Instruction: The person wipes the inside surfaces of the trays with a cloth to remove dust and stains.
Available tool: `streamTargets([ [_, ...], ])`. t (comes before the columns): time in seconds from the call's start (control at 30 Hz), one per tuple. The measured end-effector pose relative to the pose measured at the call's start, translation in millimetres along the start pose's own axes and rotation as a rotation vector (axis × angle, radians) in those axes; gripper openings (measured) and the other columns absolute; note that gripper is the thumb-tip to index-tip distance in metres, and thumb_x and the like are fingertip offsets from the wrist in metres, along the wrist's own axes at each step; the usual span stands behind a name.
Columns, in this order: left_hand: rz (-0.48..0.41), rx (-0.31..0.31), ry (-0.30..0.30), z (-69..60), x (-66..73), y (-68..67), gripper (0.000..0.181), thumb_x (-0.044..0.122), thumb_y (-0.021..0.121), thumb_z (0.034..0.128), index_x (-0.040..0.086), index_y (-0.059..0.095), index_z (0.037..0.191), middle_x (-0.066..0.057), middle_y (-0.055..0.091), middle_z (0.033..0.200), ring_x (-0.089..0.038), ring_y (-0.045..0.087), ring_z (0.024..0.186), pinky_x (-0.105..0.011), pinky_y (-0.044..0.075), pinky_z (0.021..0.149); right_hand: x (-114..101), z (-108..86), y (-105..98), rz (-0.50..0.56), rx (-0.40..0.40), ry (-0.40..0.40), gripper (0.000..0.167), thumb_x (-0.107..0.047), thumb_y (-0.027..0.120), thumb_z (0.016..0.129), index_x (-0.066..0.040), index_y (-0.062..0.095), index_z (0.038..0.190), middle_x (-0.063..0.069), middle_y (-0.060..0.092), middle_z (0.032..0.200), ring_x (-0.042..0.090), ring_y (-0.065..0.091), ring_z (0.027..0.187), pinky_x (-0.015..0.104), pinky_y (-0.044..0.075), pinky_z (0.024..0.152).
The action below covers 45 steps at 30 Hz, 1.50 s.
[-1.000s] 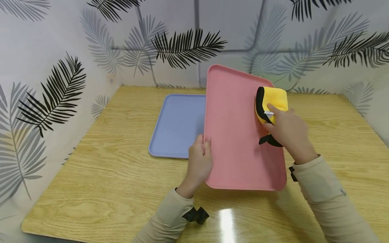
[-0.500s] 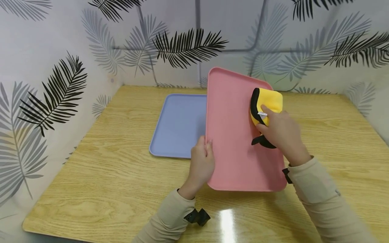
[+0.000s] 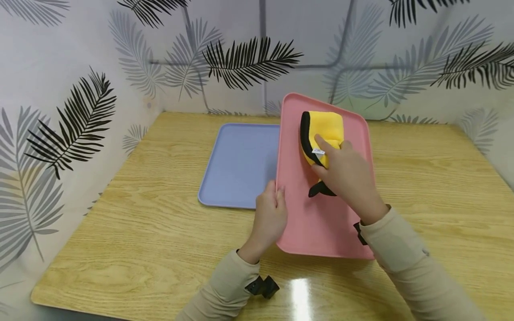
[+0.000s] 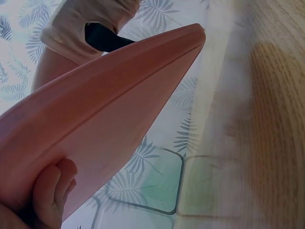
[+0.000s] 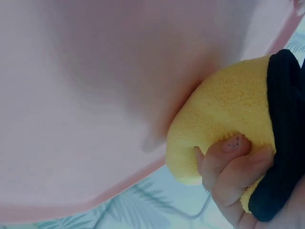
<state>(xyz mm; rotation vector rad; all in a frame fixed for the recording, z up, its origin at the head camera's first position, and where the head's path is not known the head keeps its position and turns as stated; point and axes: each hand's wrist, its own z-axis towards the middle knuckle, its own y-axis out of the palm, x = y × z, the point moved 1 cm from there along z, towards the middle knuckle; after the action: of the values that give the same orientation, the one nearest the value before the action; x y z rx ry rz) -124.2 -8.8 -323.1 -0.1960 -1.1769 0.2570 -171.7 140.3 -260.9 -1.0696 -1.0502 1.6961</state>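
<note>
My left hand [image 3: 270,218] grips the left rim of a pink tray [image 3: 299,223], which is held tilted up above the table with its inner face toward me. In the left wrist view, curled fingers [image 4: 59,188] show against the tray's underside. My right hand [image 3: 349,174] holds a folded yellow cloth [image 3: 327,125] with a black border and a small white tag. The cloth lies against the upper middle of the tray's inner face. In the right wrist view the fingers [image 5: 233,167] curl into the fluffy yellow cloth beside the pink surface.
A blue tray [image 3: 241,165] lies flat on the wooden table [image 3: 152,223], its right side hidden behind the pink one. A leaf-patterned curtain [image 3: 241,26] hangs behind the table and along its sides.
My right hand has moved left across the pink tray with the cloth, from near its right edge to the upper middle. The tray has shifted slightly right and down with my left hand.
</note>
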Motion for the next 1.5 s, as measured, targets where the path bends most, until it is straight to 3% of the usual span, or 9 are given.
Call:
streamTargets([
  [0.3,0.008,-0.023,-0.020,0.8,-0.3,-0.4,0.015,0.000,0.038,0.0936,-0.005,0.047,0.083,0.000,0.033,0.059,-0.009,0.033,0.048,-0.020,0.029,0.044,-22,-7.5,5,-0.014,0.183,-0.226,0.055,-0.021,0.071,0.075,-0.012,0.051,0.126,0.021,0.043,0.078,0.021,0.033,0.039,0.032,0.035,0.037],
  [0.57,-0.009,0.024,0.000,2.0,-3.1,-3.2,0.016,0.001,0.039,0.0936,-0.004,0.046,0.081,0.000,0.033,0.059,-0.010,0.035,0.050,-0.021,0.031,0.044,-17,-11.5,3,0.002,0.193,-0.270,0.057,-0.017,0.074,0.072,-0.016,0.053,0.125,0.020,0.042,0.082,0.020,0.031,0.037,0.033,0.034,0.036],
  [0.8,-0.034,0.044,0.001,2.7,-3.2,-4.1,0.016,0.000,0.039,0.0931,-0.004,0.045,0.079,0.000,0.033,0.058,-0.010,0.034,0.049,-0.021,0.030,0.044,-5,-13.0,3,-0.004,0.156,-0.208,0.058,-0.017,0.074,0.072,-0.015,0.052,0.126,0.021,0.043,0.085,0.021,0.032,0.037,0.034,0.035,0.037],
  [1.0,-0.029,0.099,0.011,5.3,-0.7,-9.3,0.013,-0.004,0.039,0.0902,-0.005,0.045,0.079,-0.002,0.035,0.059,-0.011,0.035,0.051,-0.022,0.031,0.045,12,-13.1,2,-0.059,0.152,-0.119,0.058,-0.018,0.072,0.074,-0.012,0.050,0.127,0.025,0.044,0.085,0.021,0.032,0.036,0.033,0.032,0.035],
  [1.17,-0.029,0.116,0.021,7.1,-0.9,-13.5,0.013,-0.003,0.040,0.0910,-0.006,0.047,0.082,-0.002,0.035,0.059,-0.011,0.035,0.050,-0.022,0.031,0.045,24,-13.0,-1,-0.065,0.060,0.013,0.058,-0.021,0.067,0.078,-0.011,0.044,0.131,0.033,0.045,0.096,0.024,0.036,0.038,0.034,0.032,0.035],
  [1.33,-0.025,0.126,0.017,7.4,-1.9,-17.0,0.013,-0.001,0.040,0.0920,-0.007,0.049,0.084,-0.001,0.034,0.058,-0.010,0.034,0.050,-0.022,0.030,0.044,34,-13.0,-3,-0.072,-0.065,0.106,0.057,-0.024,0.061,0.083,-0.007,0.040,0.133,0.030,0.045,0.086,0.031,0.045,0.053,0.037,0.036,0.038],
  [1.5,-0.026,0.124,0.011,7.2,-1.4,-19.1,0.013,-0.001,0.040,0.0919,-0.009,0.050,0.087,-0.001,0.035,0.058,-0.011,0.035,0.050,-0.022,0.030,0.044,39,-13.5,-2,-0.082,-0.142,0.142,0.056,-0.025,0.057,0.085,-0.004,0.038,0.132,0.029,0.046,0.083,0.034,0.046,0.063,0.038,0.037,0.040],
])
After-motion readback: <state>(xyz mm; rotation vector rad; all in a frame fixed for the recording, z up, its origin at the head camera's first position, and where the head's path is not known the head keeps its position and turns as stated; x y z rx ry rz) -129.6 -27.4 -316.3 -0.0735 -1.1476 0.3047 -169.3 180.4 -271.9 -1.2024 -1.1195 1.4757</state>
